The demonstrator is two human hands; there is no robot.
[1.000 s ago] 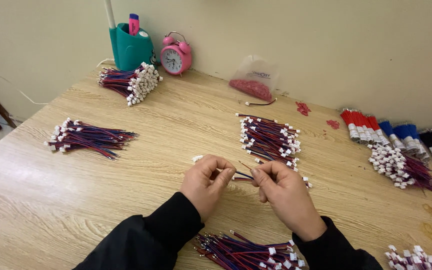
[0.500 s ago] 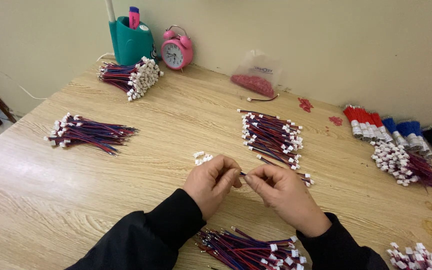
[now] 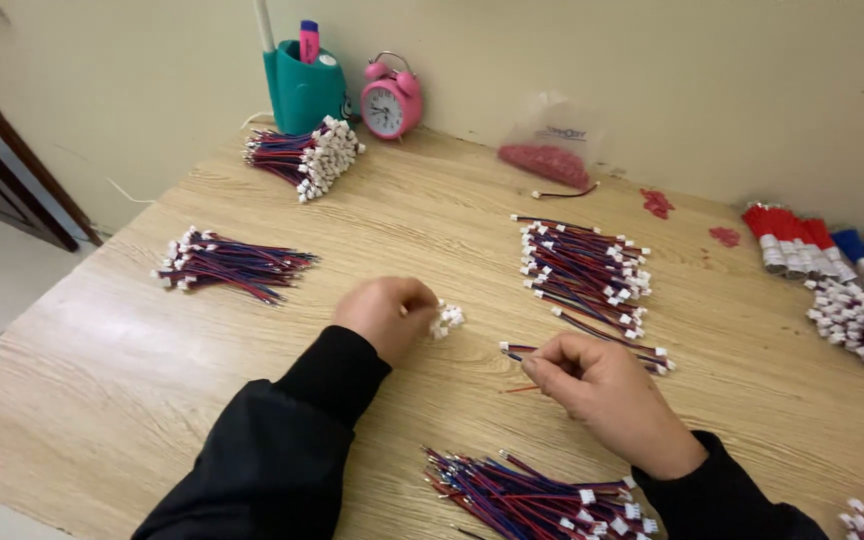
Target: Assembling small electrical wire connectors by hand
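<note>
My left hand (image 3: 384,312) rests on the wooden table (image 3: 132,390) with its fingers curled, right beside a small heap of white plastic connectors (image 3: 447,319); whether it pinches one is hidden. My right hand (image 3: 597,385) pinches a thin red-and-blue wire lead (image 3: 514,350) whose white-tipped end sticks out to the left. A loose red wire (image 3: 518,388) lies under that hand. Both arms wear black sleeves.
Bundles of red-blue leads with white plugs lie at the left (image 3: 227,265), back left (image 3: 304,158), centre right (image 3: 584,265) and front (image 3: 532,497). A teal pen cup (image 3: 304,90), pink alarm clock (image 3: 390,103), bag of red parts (image 3: 547,160) and red and blue connectors (image 3: 822,245) line the wall.
My hands have parted: the left moved left to the heap of white connectors, and the right stayed with the wire lead. The view shifted slightly.
</note>
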